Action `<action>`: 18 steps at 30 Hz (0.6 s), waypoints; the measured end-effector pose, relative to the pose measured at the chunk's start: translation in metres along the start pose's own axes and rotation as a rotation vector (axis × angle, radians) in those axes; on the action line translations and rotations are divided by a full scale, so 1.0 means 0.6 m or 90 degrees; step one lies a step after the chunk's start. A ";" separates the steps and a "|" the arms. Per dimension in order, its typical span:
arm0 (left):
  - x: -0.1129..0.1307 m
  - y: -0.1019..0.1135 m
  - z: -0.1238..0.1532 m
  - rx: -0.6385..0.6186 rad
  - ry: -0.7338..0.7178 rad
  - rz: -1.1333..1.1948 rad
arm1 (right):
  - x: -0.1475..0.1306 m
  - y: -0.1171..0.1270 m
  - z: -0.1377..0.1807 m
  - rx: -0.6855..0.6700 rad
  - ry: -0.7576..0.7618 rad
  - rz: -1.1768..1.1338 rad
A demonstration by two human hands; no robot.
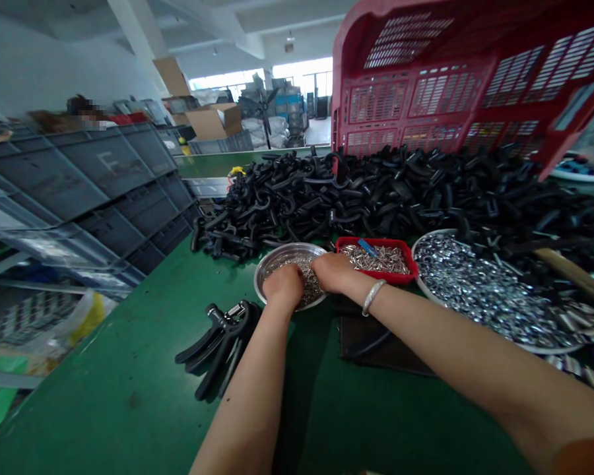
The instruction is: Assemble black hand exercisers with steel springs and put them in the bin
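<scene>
My left hand (283,286) is curled like a fist at the left inside of a round metal bowl (259,272). Small shiny metal parts (309,285) fill the bowl. My right hand (330,270), with a silver bangle (373,298) on its wrist, reaches over the bowl's right rim, its fingers bent down among those parts. Both sets of fingertips are hidden, so what they hold cannot be made out. Left of my left forearm lie black V-shaped handles (218,361) with a coil spring. Beside my right hand stands a red tray (412,260) of metal pins with a blue strip on top.
A large heap of black curved handles (297,198) covers the back of the green table (103,389). A tilted red crate (344,99) stands behind it. At right is a wide basin (428,298) of shiny metal pieces. Grey crates (89,165) are stacked at left, a person (92,113) beyond.
</scene>
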State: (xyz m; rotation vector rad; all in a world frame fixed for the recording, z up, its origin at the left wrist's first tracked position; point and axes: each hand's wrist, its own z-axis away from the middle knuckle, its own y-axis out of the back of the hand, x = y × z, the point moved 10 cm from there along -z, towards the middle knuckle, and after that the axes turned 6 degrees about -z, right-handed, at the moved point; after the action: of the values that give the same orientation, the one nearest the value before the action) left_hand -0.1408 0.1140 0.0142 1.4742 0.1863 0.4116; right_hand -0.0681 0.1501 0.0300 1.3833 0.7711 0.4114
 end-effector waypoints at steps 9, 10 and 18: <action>0.006 0.002 0.005 -0.012 -0.013 0.002 | 0.031 0.041 0.032 0.074 0.014 -0.078; 0.007 0.001 0.005 -0.013 -0.015 0.002 | 0.037 0.048 0.042 0.088 0.017 -0.093; 0.011 -0.008 0.003 -0.018 -0.017 0.004 | 0.152 0.101 0.204 0.232 -0.057 -0.197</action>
State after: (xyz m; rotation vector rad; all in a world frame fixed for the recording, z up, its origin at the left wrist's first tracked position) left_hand -0.1334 0.1145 0.0105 1.4515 0.1537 0.3978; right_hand 0.0914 0.1344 0.0666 1.5731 1.0018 -0.0375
